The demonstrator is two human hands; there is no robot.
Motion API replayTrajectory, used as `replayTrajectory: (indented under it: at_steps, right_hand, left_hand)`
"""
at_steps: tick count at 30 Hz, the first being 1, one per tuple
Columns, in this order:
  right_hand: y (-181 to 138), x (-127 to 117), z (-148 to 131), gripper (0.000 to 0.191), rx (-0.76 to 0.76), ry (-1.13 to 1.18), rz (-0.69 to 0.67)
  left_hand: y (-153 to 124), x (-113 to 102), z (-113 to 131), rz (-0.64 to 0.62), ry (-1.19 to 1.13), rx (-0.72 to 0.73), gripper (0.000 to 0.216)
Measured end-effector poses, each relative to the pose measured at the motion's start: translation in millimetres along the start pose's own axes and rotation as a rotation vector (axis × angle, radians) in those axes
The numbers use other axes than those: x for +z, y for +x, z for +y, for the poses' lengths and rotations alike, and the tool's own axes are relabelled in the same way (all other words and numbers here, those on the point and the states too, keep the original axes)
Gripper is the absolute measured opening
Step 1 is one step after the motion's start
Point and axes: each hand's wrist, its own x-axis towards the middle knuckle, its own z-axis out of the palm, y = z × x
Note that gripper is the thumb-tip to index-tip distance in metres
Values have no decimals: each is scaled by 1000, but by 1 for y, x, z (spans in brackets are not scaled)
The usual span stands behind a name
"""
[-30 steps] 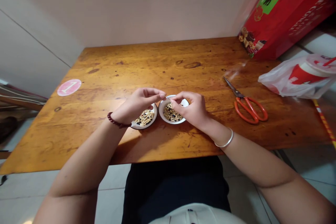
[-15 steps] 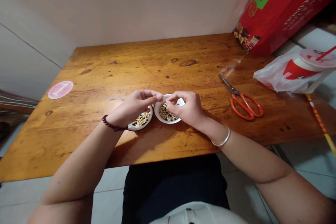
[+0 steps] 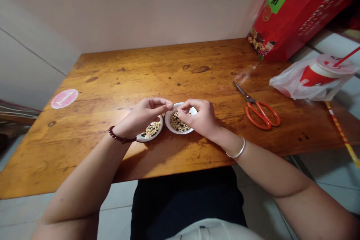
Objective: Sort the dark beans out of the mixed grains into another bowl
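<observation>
Beans, pale ones mixed with dark ones, were seen in two small white bowls set side by side near the front edge of the table. The left bowl was half covered by the left hand, whose thumb and fingertips were pinched shut above the gap between the bowls; whether a bean was caught there could not be told. The right bowl was reached over by the right hand, its fingers drawn together just above the beans, and nothing could be made out between them either. On the worn wooden top, orange-handled scissors were laid well to the right, a pink sticker was stuck at the left edge, and a red box was stood at the far right corner against the pale wall. A plastic bag with a red cup inside was seen beyond the scissors.
</observation>
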Motion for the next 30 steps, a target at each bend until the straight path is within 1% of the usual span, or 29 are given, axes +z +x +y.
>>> replayTrajectory:
  at_steps: [4, 11, 20, 24, 27, 30]
  right_hand:
    - [1, 0, 1, 8, 15, -7, -20]
    - [1, 0, -1, 8, -4, 5, -18]
    - [2, 0, -1, 7, 6, -11, -11]
    - [1, 0, 0, 7, 15, -14, -8]
    - [1, 1, 1, 7, 30, -15, -13]
    - [2, 3, 4, 9, 79, 28, -49]
  left_hand:
    - [1, 0, 0, 14, 10, -3, 34]
    - [1, 1, 1, -5, -28, 2, 32]
    - [2, 3, 1, 24, -34, -1, 37]
    - [3, 2, -1, 18, -48, 0, 36]
    - [4, 2, -3, 22, -53, 28, 36]
    - [3, 4, -5, 42, -33, 111, 35]
